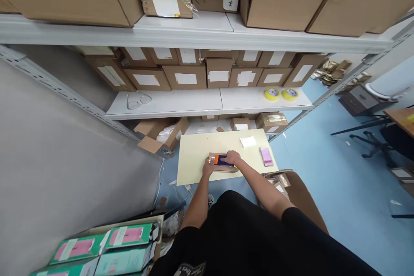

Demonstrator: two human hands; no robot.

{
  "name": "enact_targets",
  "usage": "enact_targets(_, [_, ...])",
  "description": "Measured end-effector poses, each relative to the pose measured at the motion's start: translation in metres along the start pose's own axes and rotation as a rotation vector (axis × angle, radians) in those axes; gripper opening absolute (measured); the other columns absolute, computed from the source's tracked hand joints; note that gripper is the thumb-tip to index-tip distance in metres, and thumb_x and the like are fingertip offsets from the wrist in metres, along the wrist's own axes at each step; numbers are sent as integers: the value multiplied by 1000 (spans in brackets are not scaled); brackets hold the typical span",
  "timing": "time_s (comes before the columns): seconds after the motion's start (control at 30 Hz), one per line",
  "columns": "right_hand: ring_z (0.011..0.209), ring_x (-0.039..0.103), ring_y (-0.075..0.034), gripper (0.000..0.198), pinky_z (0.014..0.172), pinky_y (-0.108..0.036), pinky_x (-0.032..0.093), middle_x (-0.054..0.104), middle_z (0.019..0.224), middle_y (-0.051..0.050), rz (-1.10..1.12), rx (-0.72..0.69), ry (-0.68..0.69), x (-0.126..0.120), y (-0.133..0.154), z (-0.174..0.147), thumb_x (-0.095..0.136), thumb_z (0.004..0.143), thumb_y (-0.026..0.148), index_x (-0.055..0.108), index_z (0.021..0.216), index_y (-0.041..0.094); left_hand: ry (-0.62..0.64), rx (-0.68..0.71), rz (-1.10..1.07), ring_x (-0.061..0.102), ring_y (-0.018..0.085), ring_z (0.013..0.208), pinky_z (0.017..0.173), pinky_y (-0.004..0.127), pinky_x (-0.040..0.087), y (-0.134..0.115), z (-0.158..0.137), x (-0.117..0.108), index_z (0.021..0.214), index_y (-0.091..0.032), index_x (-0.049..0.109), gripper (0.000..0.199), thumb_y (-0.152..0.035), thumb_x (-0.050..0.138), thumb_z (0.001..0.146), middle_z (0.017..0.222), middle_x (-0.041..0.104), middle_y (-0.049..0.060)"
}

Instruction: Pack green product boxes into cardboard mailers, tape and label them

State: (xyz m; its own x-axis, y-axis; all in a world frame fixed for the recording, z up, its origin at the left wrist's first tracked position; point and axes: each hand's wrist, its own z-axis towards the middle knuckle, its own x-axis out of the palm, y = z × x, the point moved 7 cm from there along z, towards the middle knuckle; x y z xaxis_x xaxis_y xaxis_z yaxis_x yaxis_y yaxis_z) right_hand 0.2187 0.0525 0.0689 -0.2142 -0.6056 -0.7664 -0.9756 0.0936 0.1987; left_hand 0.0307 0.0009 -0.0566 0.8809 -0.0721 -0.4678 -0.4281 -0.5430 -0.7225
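A small brown cardboard box lies on the cream tabletop, near its front edge. On top of the box is a flat, oblong dark blue and orange item; its exact kind is unclear. My right hand closes over the item's right part, hiding some of it. At the box's left end, my left hand grips the box, with something clear and shiny by its thumb. A white slip of paper and a pink stack lie farther right on the tabletop.
Shelves with several cardboard boxes rise ahead. Two yellow tape rolls and glasses rest on the middle shelf. An open carton is left of the table; another carton stands right. Green boxes sit lower left.
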Motion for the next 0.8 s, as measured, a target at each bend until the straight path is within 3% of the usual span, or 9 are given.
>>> enact_targets(0.13, [114,67,-27,39,95,-47,59,64,133,-9,12,39,-27,-7,-45,-9,67,100,39,62,132,17,44,6,32,68,30,122,100,38,51,-19,-8,39,147,-21,50,58,-58,39,104,138,69,14])
enact_targets(0.27, [106,70,-28,42,87,-34,56,72,120,-12,26,68,-35,-19,-113,-28,75,93,49,72,119,16,53,39,62,64,28,129,102,37,49,-38,-19,71,148,-19,48,55,-53,34,106,143,65,16])
enact_targets(0.33, [102,72,-28,48,80,-29,51,76,111,-15,0,66,-47,-28,-156,-41,76,87,58,77,109,15,49,45,73,64,28,129,103,37,49,-43,-21,78,147,-18,48,54,-50,33,106,141,65,17])
enact_targets(0.43, [103,72,-29,54,74,-28,48,77,114,-18,-58,142,-70,-39,-224,-59,71,86,66,79,105,16,54,48,75,65,29,126,103,37,49,-46,-19,79,145,-19,50,51,-48,35,106,138,68,16])
enact_targets(0.53, [102,72,-28,54,71,-27,46,77,112,-17,-44,199,-72,-42,-261,-67,69,87,67,79,107,18,61,43,66,67,31,124,103,40,49,-44,-14,75,144,-18,51,50,-48,38,106,135,69,16])
enact_targets(0.67, [100,72,-27,53,69,-27,44,78,111,-15,-36,156,-105,-48,-241,-59,69,86,67,79,104,18,56,32,39,67,28,125,104,37,50,-36,-4,57,137,-19,58,45,-48,44,104,134,71,14])
enact_targets(0.8, [94,73,-25,53,69,-27,44,80,101,-12,-4,16,-156,-60,-168,-50,64,89,70,80,97,19,-7,-2,23,68,29,123,103,37,52,-21,7,13,136,-16,60,51,-52,48,102,133,72,17])
